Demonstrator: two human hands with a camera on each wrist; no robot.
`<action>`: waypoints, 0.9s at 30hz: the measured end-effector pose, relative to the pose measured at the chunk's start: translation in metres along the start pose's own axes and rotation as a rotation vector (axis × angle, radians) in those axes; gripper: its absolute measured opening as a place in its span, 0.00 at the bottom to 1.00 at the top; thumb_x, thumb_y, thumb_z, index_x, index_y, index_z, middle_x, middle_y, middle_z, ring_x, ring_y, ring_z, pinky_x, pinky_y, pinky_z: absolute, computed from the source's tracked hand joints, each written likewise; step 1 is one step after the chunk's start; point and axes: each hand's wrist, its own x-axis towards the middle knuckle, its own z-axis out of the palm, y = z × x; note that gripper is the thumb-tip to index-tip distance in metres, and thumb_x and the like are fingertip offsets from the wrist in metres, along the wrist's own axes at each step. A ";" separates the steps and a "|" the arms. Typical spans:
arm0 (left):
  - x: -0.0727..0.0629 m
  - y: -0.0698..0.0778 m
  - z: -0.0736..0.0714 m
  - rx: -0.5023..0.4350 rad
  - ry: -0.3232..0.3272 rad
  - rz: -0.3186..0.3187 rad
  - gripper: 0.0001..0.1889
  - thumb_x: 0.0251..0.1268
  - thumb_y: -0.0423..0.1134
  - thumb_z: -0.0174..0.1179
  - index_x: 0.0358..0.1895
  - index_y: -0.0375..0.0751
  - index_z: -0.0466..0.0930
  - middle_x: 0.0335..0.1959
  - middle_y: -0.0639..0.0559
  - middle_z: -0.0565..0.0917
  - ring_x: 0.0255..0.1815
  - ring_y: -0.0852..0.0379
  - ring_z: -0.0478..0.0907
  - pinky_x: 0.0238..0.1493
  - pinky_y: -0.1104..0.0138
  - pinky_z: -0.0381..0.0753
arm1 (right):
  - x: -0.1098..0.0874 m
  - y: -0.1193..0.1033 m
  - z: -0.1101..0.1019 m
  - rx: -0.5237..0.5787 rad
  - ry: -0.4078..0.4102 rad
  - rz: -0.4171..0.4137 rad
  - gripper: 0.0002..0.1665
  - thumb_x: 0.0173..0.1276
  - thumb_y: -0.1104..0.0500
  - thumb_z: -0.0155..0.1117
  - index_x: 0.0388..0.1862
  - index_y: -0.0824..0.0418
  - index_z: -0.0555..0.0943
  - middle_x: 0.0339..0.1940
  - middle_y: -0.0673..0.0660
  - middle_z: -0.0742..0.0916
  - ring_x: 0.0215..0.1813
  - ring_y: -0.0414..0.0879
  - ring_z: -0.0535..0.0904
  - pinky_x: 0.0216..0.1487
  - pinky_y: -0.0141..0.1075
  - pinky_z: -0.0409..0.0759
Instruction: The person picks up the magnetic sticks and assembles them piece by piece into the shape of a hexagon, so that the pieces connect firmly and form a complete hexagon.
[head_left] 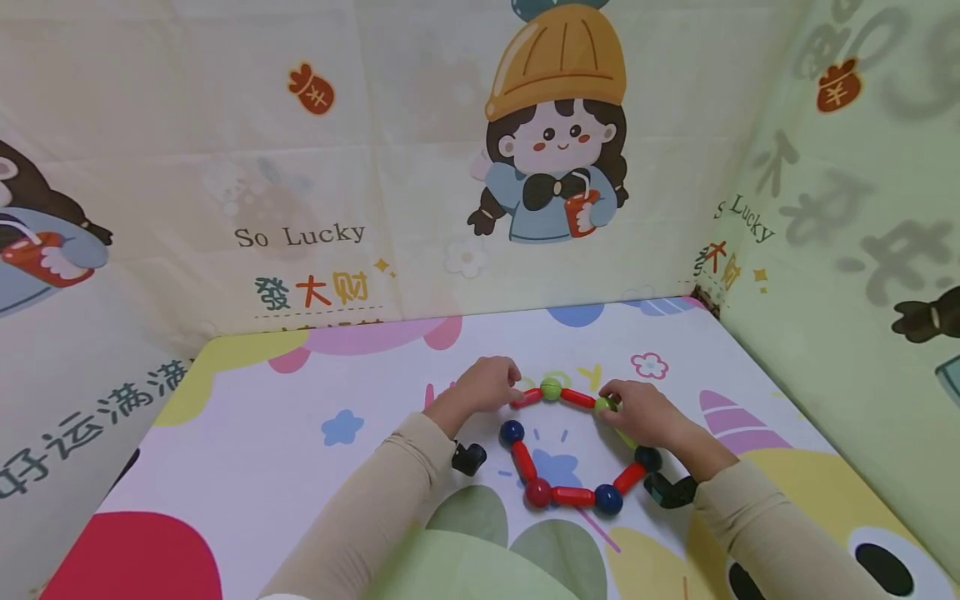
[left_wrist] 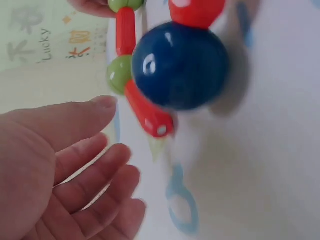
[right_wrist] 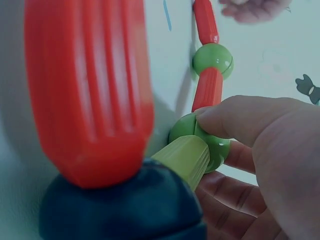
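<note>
An almost closed ring of magnetic rods and balls lies on the printed tabletop. My right hand pinches a green ball at its far right, thumb on top. From that ball a yellow-green rod runs to a dark blue ball. Leftward, a red rod leads to another green ball, then to an end red rod whose tip is free. Beside that tip, my left hand has loosely bent fingers and holds nothing. A gap separates the tip from the left blue ball.
The ring's near side has a red ball, a blue ball and several red rods. Black wrist cameras sit by both hands, one black camera left of the ring. A printed cloth wall stands behind the table.
</note>
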 end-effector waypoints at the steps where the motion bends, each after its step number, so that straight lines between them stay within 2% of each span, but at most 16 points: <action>1: -0.004 -0.003 -0.002 0.003 -0.008 0.001 0.18 0.64 0.43 0.69 0.54 0.40 0.80 0.39 0.52 0.80 0.38 0.55 0.76 0.41 0.65 0.79 | 0.000 0.000 0.000 0.000 -0.001 0.002 0.21 0.66 0.59 0.69 0.55 0.68 0.81 0.44 0.60 0.85 0.44 0.53 0.79 0.50 0.52 0.81; 6: -0.017 -0.013 -0.001 -0.004 -0.052 0.028 0.22 0.68 0.44 0.65 0.61 0.39 0.78 0.50 0.48 0.82 0.49 0.52 0.77 0.51 0.60 0.80 | -0.002 0.001 -0.003 -0.005 -0.005 0.017 0.21 0.66 0.59 0.69 0.55 0.67 0.81 0.44 0.60 0.85 0.44 0.53 0.79 0.50 0.52 0.81; 10: -0.011 -0.016 0.004 -0.036 -0.026 0.072 0.19 0.73 0.40 0.60 0.62 0.40 0.78 0.54 0.47 0.81 0.56 0.50 0.77 0.57 0.58 0.78 | -0.002 0.003 -0.004 0.005 -0.003 0.010 0.21 0.67 0.58 0.69 0.54 0.68 0.80 0.43 0.60 0.85 0.44 0.53 0.79 0.50 0.52 0.81; 13: -0.004 -0.014 0.008 -0.072 -0.008 0.072 0.16 0.72 0.38 0.60 0.59 0.39 0.80 0.49 0.49 0.82 0.51 0.52 0.77 0.55 0.61 0.78 | -0.002 0.003 -0.003 0.013 -0.005 -0.001 0.21 0.67 0.58 0.69 0.54 0.68 0.80 0.43 0.61 0.85 0.43 0.54 0.79 0.50 0.52 0.81; 18: 0.004 -0.008 0.014 -0.094 -0.034 0.029 0.15 0.68 0.38 0.65 0.54 0.39 0.82 0.40 0.52 0.80 0.42 0.55 0.75 0.46 0.64 0.79 | -0.002 0.001 0.000 0.022 -0.006 0.009 0.21 0.67 0.59 0.68 0.55 0.68 0.80 0.44 0.61 0.85 0.44 0.54 0.79 0.51 0.52 0.81; 27: 0.000 0.001 0.013 -0.121 -0.068 -0.043 0.09 0.63 0.38 0.68 0.44 0.41 0.82 0.35 0.52 0.80 0.37 0.54 0.76 0.40 0.65 0.78 | -0.003 -0.003 -0.001 0.010 0.005 0.000 0.20 0.67 0.59 0.68 0.54 0.69 0.80 0.43 0.61 0.85 0.44 0.54 0.80 0.50 0.53 0.81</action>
